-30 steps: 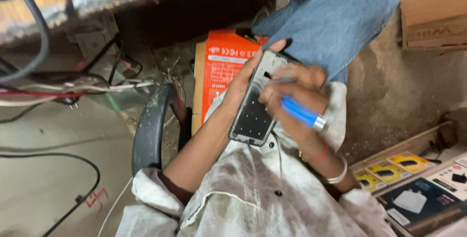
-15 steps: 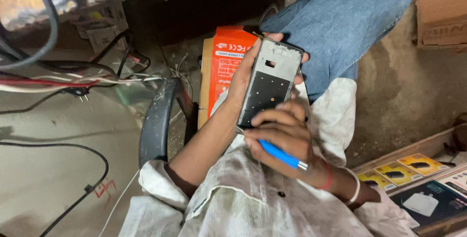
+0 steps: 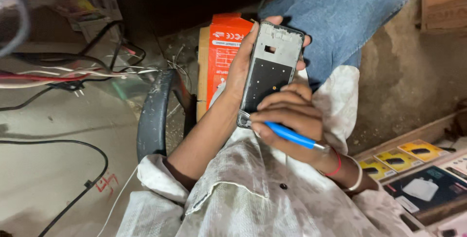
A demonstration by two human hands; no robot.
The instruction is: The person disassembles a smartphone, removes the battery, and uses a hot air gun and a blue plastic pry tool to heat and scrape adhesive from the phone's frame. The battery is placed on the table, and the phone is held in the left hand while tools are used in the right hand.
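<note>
My left hand [image 3: 239, 74] grips a stripped phone frame [image 3: 272, 64] by its edges and holds it upright above my lap, its inner side facing me. The frame is silver at the top, with a black panel below. My right hand [image 3: 292, 113] is closed around a tool with a blue handle [image 3: 291, 136]. The tool lies across my fingers, and its tip end sits at the bottom left corner of the frame. A red thread and a white bangle circle my right wrist.
An orange carton [image 3: 223, 57] stands behind the frame, beside a knee in blue jeans [image 3: 335, 13]. A dark curved chair arm [image 3: 153, 115] and tangled wires [image 3: 73, 74] lie to the left. Packaged accessories [image 3: 418, 169] fill a tray at the lower right, and a cardboard box [image 3: 445, 3] sits at the upper right.
My left hand has lifted the frame and turned it more upright. My right hand has slid with the blue tool from over the frame's middle down to its bottom end.
</note>
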